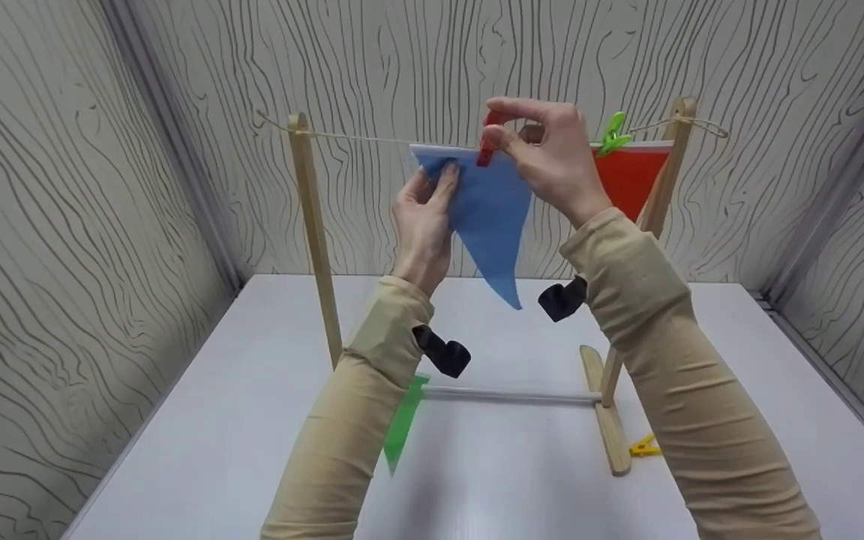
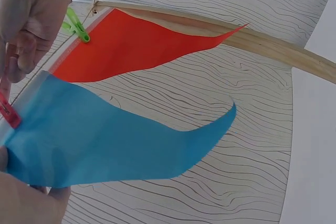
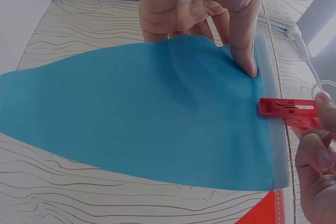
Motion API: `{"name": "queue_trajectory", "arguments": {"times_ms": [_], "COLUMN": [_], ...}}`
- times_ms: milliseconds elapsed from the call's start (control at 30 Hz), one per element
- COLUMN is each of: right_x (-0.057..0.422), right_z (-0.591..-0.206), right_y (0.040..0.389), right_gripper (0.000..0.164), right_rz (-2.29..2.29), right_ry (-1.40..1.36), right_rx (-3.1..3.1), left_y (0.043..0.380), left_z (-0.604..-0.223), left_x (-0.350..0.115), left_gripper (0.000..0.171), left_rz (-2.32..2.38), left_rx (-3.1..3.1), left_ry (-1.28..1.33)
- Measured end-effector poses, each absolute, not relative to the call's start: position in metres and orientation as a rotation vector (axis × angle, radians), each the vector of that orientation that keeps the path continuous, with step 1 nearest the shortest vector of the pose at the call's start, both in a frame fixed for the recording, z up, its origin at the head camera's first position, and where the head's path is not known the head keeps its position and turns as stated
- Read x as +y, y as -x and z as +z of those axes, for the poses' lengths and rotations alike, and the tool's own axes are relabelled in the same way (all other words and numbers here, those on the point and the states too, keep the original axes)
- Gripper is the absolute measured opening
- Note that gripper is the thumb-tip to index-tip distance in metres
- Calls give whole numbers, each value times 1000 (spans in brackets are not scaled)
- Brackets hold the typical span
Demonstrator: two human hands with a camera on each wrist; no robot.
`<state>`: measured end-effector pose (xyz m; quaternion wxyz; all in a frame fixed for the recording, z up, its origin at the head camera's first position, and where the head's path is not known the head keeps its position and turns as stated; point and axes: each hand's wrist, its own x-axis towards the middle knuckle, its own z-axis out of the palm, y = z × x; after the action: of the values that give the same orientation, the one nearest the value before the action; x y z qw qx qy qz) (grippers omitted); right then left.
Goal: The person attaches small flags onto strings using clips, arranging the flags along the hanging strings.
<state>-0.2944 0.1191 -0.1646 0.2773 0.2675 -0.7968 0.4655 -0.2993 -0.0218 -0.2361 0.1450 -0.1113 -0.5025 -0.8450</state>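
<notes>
Two bare hands work at a blue pennant (image 1: 492, 217) that hangs between two wooden posts, its long tail pointing down and its white hem lying along a thin string (image 1: 361, 138). The left hand (image 1: 424, 221) grips the pennant near its upper left corner — thumb flat on the front of the cloth, other fingers behind it, no visible gap beyond the fabric itself. The right hand (image 1: 556, 154) is raised at the hem and pinches a red clothespin (image 1: 487, 142) by its handle end; thumb and forefinger are parted only by the handles, while the other fingers are bent in toward the palm. The nose of that clothespin reaches over the white hem onto the blue cloth, as the right wrist view shows.

Farther right, a red pennant (image 1: 631, 180) hangs from the string beside the right post (image 1: 661, 195), with a bright green clothespin (image 1: 613, 135) on its hem. The string also meets the left post (image 1: 316, 240) near its top. Below, on the white table (image 1: 214, 420), a green pennant (image 1: 402, 427) lies partly hidden by the left sleeve — and a yellow clothespin (image 1: 646, 447) rests just beside the stand's right wooden foot (image 1: 604, 412).
</notes>
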Motion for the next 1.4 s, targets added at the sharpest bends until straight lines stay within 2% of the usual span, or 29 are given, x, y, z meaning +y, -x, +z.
{"name": "queue_trajectory", "arguments": {"times_ms": [700, 1100, 1400], "right_x": [120, 120, 117], "right_z": [-170, -180, -193], "right_y": [295, 292, 289], "right_gripper": [48, 51, 54], "right_rz": [1325, 1335, 1333], "right_ry": [-712, -738, -759], "right_rx": [-2098, -2052, -1930], "left_y": [302, 302, 297], "left_z": [-240, -247, -267], "left_x": [-26, -34, -44], "left_gripper": [38, 47, 58], "left_rz": [-2415, -2361, -2317], "left_rx": [-1485, -1510, -1599], "left_ry": [337, 306, 263]}}
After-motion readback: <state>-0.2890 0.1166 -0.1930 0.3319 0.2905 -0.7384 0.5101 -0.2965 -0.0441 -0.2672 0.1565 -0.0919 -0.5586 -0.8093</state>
